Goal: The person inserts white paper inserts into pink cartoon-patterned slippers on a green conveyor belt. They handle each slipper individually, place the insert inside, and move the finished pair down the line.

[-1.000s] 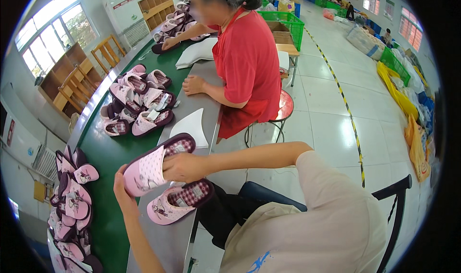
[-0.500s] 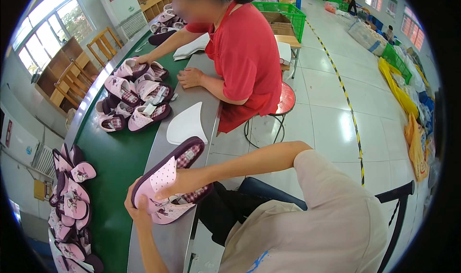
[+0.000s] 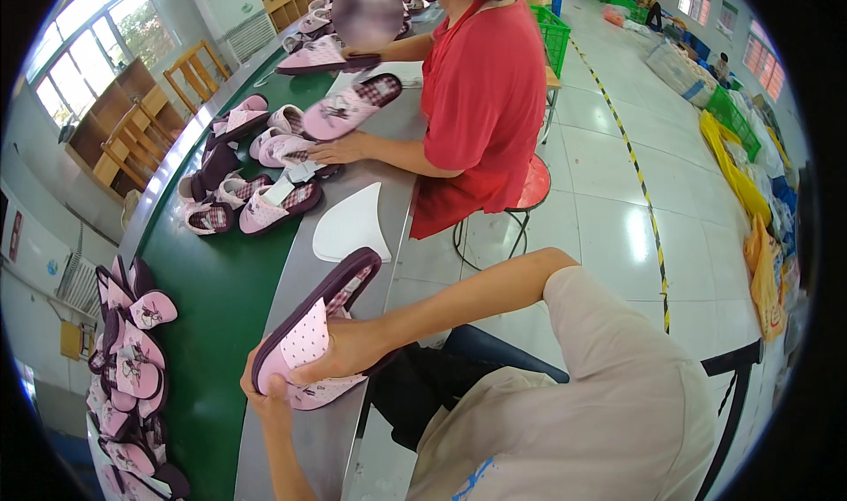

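A pink slipper (image 3: 311,326) with a dark purple sole and checked lining is tilted on its edge above the grey metal table rim (image 3: 318,448). My right hand (image 3: 346,353) grips it from the side at the toe. My left hand (image 3: 261,393) holds the toe end from below. A second pink slipper (image 3: 319,392) lies under them on the rim, mostly hidden by my right hand.
A green conveyor belt (image 3: 221,298) runs along the left with a pile of pink slippers (image 3: 128,360) and another heap (image 3: 256,183) farther up. A white insole sheet (image 3: 351,228) lies on the rim. A co-worker in red (image 3: 481,104) sits ahead, holding a slipper (image 3: 348,108).
I have turned the slipper from lying flat to standing on its edge with the sole facing left. The co-worker has lifted another slipper from the heap.
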`<act>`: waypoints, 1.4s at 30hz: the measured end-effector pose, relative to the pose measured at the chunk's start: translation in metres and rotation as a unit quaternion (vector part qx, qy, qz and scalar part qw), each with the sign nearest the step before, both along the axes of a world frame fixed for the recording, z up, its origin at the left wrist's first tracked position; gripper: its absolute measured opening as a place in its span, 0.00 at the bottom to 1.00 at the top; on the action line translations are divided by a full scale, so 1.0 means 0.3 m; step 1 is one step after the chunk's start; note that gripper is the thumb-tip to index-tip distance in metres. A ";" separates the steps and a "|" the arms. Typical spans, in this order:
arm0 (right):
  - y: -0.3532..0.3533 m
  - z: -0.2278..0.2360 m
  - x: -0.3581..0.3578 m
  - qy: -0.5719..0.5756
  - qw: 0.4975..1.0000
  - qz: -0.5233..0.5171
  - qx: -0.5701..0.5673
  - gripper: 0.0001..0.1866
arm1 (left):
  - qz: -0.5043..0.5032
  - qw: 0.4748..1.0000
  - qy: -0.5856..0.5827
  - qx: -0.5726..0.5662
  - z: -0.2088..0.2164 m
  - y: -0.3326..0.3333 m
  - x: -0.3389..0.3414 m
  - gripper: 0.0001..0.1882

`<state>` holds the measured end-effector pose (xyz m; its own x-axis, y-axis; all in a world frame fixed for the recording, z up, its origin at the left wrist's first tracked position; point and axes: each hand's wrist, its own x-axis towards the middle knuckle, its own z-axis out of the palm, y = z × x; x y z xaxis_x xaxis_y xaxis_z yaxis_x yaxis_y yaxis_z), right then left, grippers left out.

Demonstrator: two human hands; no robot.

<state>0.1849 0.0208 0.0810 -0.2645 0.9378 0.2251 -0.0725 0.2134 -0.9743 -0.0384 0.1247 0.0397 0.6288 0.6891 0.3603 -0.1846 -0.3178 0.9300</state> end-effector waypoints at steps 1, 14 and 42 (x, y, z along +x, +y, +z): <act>-0.004 0.011 -0.004 -0.005 1.000 -0.010 -0.002 0.20 | 0.007 1.000 -0.006 -0.003 -0.022 0.007 -0.012 0.39; 0.042 -0.041 0.112 -0.339 0.900 -0.095 0.257 0.28 | 0.008 0.998 -0.046 -0.044 -0.026 0.019 0.019 0.36; 0.029 -0.092 0.078 -0.197 0.961 -0.141 0.134 0.26 | 0.088 0.995 0.042 -0.016 0.041 0.007 0.055 0.27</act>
<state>0.2084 0.0294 0.0534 -0.1228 0.9069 0.4031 0.3889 0.4177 -0.8212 -0.0219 0.1268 0.0520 0.5235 0.8020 0.2878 -0.0505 -0.3080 0.9501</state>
